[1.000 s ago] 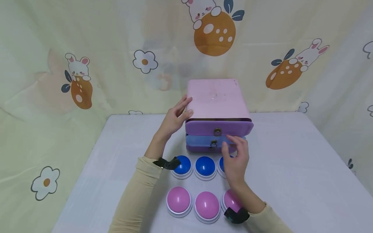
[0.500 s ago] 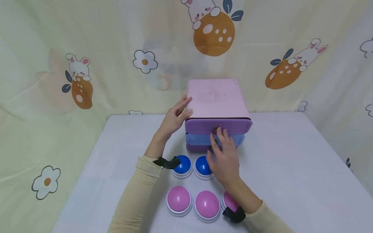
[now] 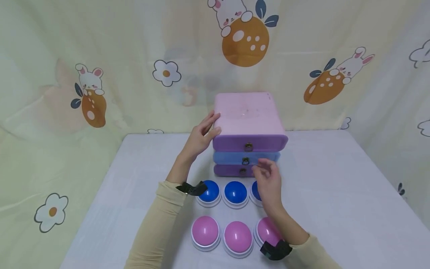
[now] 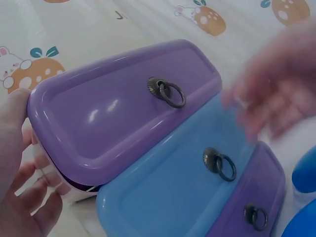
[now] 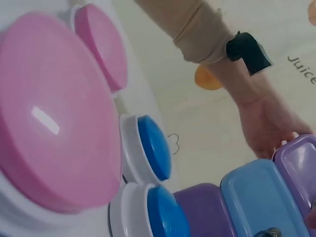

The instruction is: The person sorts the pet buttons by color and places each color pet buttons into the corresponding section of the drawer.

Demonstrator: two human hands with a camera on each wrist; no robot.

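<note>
A small pink chest of drawers (image 3: 246, 112) stands at the back of the table. Its top purple drawer (image 3: 231, 143) sits up against the lid's front edge, above a blue drawer (image 3: 228, 157) and a lower purple drawer (image 3: 225, 170). Each front carries a bronze ring pull (image 4: 171, 95). My left hand (image 3: 199, 138) rests against the chest's left side, thumb at the front corner. In the left wrist view a thin dark gap shows behind the top drawer's front. My right hand (image 3: 270, 185), fingers loosely bent and holding nothing, hovers before the lower drawers' right end.
Three blue domes (image 3: 235, 192) on white bases line up before the chest, the rightmost partly behind my right hand. Three pink domes (image 3: 237, 237) form a row nearer me. White cloth covers the table (image 3: 336, 194); a printed curtain (image 3: 134, 45) hangs behind.
The top purple drawer has slid in toward the chest, with my right hand's fingers at its pull midway. That hand has since drawn back down and right. My left hand has stayed in place.
</note>
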